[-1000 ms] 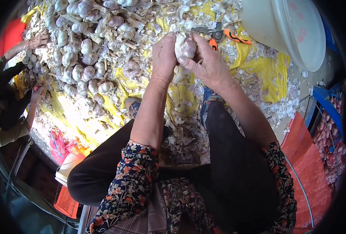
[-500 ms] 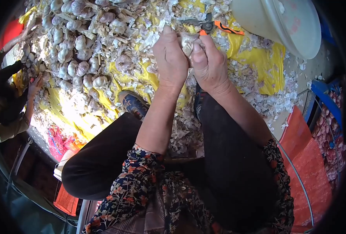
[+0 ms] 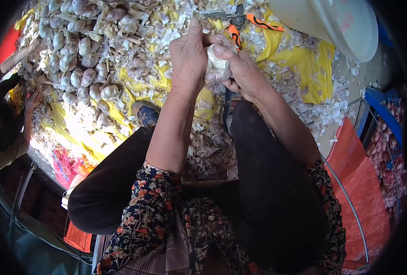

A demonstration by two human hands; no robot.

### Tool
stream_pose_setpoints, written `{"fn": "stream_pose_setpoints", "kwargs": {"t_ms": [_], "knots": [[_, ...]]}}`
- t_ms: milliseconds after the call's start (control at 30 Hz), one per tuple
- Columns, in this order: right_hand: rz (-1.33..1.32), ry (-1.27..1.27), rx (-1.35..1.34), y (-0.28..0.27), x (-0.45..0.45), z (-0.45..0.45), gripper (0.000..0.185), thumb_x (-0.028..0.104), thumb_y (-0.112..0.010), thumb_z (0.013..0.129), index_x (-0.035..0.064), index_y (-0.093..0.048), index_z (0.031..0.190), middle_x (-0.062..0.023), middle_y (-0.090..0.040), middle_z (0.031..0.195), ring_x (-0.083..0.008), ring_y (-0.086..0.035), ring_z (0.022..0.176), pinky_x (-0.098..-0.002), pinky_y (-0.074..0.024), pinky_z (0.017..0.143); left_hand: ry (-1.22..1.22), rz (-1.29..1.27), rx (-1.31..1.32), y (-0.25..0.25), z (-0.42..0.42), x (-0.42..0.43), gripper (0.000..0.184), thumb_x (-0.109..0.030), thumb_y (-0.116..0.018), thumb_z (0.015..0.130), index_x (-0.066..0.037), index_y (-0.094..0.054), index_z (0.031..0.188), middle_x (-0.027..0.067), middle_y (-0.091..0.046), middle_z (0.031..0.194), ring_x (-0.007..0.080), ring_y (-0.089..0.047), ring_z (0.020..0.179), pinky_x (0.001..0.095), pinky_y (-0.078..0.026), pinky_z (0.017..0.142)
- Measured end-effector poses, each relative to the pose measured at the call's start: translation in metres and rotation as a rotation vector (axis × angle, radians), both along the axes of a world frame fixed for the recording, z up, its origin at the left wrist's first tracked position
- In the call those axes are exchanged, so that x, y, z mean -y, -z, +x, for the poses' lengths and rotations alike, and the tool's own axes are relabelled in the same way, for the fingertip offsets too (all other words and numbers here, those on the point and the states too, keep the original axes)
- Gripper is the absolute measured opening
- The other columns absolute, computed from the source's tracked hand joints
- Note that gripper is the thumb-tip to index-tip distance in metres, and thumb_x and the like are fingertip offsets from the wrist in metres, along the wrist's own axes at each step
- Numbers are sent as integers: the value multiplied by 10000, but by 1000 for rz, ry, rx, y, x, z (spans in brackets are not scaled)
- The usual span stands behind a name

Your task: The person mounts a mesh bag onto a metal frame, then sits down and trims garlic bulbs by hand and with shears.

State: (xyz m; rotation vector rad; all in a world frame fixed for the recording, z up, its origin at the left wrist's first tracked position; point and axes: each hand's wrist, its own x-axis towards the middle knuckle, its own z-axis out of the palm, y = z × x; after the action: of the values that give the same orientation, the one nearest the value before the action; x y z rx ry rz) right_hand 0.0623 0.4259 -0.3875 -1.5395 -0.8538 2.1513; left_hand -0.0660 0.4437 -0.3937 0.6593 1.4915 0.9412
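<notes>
The left hand (image 3: 188, 59) and the right hand (image 3: 244, 73) meet around one garlic bulb (image 3: 218, 64), held up above the far middle of the scene. The left hand grasps the bulb's left side, its thumb raised away from it; the right hand grips the other side, with its thumb laid over the top. A white, bare patch shows on the bulb between them. Just beyond the hands lies a pair of pruning shears (image 3: 238, 20) with orange and black handles, on a yellow sheet (image 3: 306, 75) strewn with papery skins (image 3: 208, 156). At the far left is a heap of garlic bulbs (image 3: 82, 55), many with stalks. A pale tub (image 3: 325, 25) leans at the far right. Nearer on the right are a red woven sack (image 3: 354, 183) and, beside it, a blue-edged container (image 3: 381, 107) next to more garlic. At the left edge, another person's hands (image 3: 33, 98) reach toward the heap's side.
</notes>
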Motion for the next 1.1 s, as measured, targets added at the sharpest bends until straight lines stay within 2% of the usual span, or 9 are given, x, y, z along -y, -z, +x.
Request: {"fn": "stream_pose_setpoints", "kwargs": {"t_ms": [133, 300, 433, 600, 700, 867, 967, 1033, 1100], "knots": [[-419, 327, -901, 3, 13, -4, 473, 523, -388, 928, 80, -552, 948, 37, -455, 560, -47, -342, 368, -189, -279, 337, -180, -78, 327, 25, 9, 12, 463, -380, -528, 952, 29, -651, 774, 82, -621, 652, 128, -561, 557, 251, -459, 535], [-218, 442, -300, 3, 16, 1, 521, 552, -409, 910, 64, -594, 911, 4, -510, 621, -42, -406, 444, -191, -300, 377, -498, -160, 280, 32, -10, 22, 430, -363, -432, 982, -17, -628, 819, 39, -598, 707, 102, -529, 654, 279, -427, 583], [571, -97, 527, 1, 24, -4, 649, 627, -452, 858, 17, -667, 921, -159, -632, 654, -295, -658, 672, -397, -496, 637, -72, -93, 97, -7, 6, 35, 491, -399, -332, 986, 21, -579, 923, 80, -579, 844, 141, -503, 814, 277, -398, 749], [419, -83, 332, -14, 12, 2, 674, 630, -467, 846, -15, -664, 862, -157, -610, 595, -245, -636, 630, -374, -482, 616, 12, 383, -266, -16, 6, 37, 414, -298, -363, 984, 24, -536, 789, 80, -512, 656, 150, -462, 609, 310, -390, 560], [231, -158, 258, -27, 3, 1, 676, 623, -469, 846, -24, -662, 816, -124, -617, 603, -198, -625, 644, -348, -475, 629, 63, 405, -201, -17, -4, 41, 428, -322, -368, 974, 23, -555, 804, 104, -514, 662, 165, -477, 609, 314, -397, 564], [19, 354, -256, 6, 23, -6, 421, 400, -543, 896, -6, -654, 923, -90, -615, 728, -101, -581, 644, -270, -464, 596, 145, 438, -47, -24, -3, 38, 415, -340, -366, 952, 2, -586, 869, 84, -590, 805, 176, -556, 758, 275, -440, 701], [348, -268, 479, 8, 19, -10, 267, 226, -646, 814, -31, -650, 887, -139, -614, 716, -270, -614, 632, -317, -486, 616, -370, 42, 438, -5, -1, 33, 379, -319, -385, 939, -1, -588, 904, 104, -612, 864, 207, -586, 802, 320, -470, 749], [441, -415, 596, 2, 23, -11, 233, 207, -645, 793, -25, -648, 814, -164, -621, 838, -311, -626, 821, -367, -498, 717, -441, -29, 483, 2, -11, 26, 371, -309, -400, 923, 2, -587, 1000, 126, -636, 972, 222, -607, 871, 337, -488, 786], [624, -921, 912, 8, 29, 0, 325, 170, -658, 778, 33, -609, 1069, -176, -576, 1127, -339, -563, 1015, -396, -469, 855, -487, -72, 677, 7, -20, 20, 402, -310, -408, 912, 10, -565, 1098, 134, -636, 1070, 224, -614, 906, 315, -491, 804]]}}
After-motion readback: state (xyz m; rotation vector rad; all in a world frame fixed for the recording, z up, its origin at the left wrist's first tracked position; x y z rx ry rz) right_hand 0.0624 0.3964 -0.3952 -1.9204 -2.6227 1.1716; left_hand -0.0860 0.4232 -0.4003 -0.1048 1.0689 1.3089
